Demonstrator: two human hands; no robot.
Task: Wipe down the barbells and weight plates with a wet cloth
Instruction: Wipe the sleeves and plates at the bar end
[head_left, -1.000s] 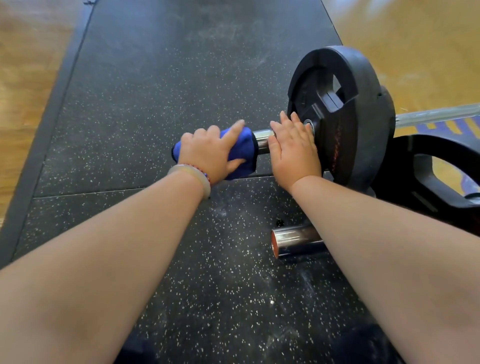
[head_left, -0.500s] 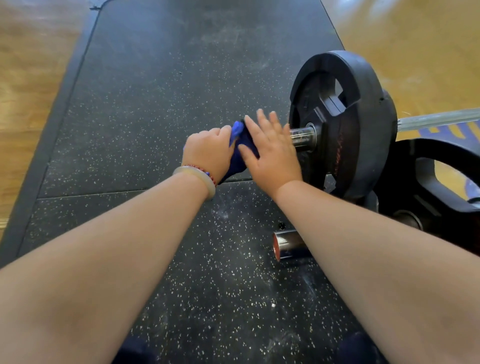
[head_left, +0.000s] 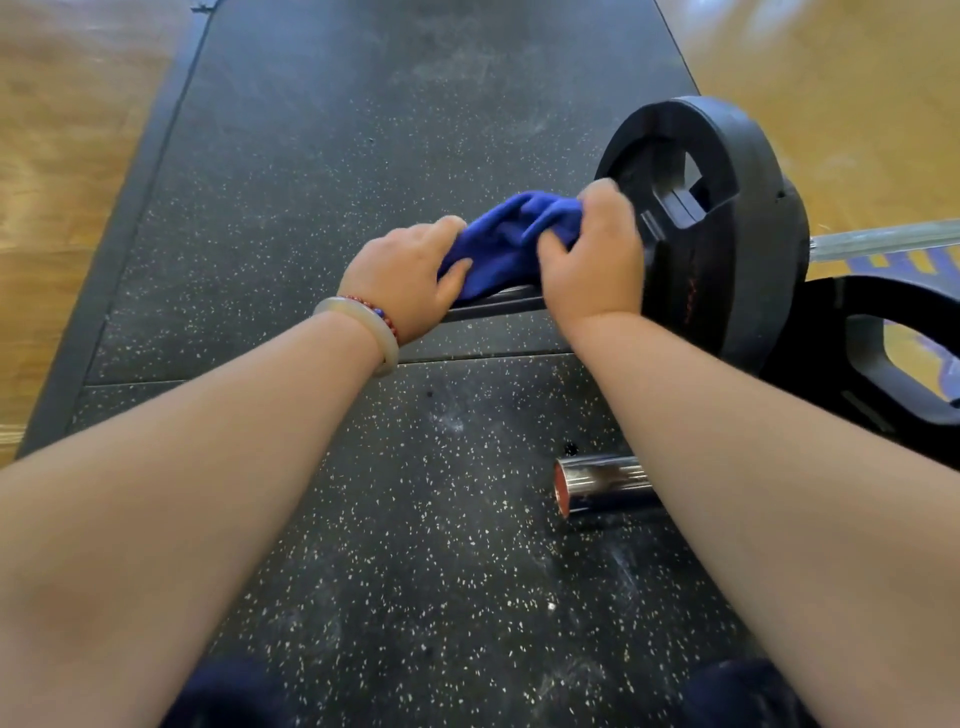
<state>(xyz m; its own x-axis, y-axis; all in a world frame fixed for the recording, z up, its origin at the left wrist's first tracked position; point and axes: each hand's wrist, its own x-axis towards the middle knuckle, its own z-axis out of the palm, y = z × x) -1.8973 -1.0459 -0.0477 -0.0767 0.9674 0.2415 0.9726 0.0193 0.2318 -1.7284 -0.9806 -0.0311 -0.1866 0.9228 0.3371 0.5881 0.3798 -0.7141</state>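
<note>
Head view: left hand and right hand both pinch the bunched blue cloth just beside the upright weight plate; it perhaps wraps the barbell end. A hard tug could roll the bar or scrape knuckles on the plate

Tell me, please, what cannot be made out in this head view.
Head view:
- Barbell sleeve: mostly covered by the blue cloth and the left hand and right hand gripping it.
- Second barbell: right forearm hides all but its chrome end.
- Second weight plate: cut off by the right edge.
</note>
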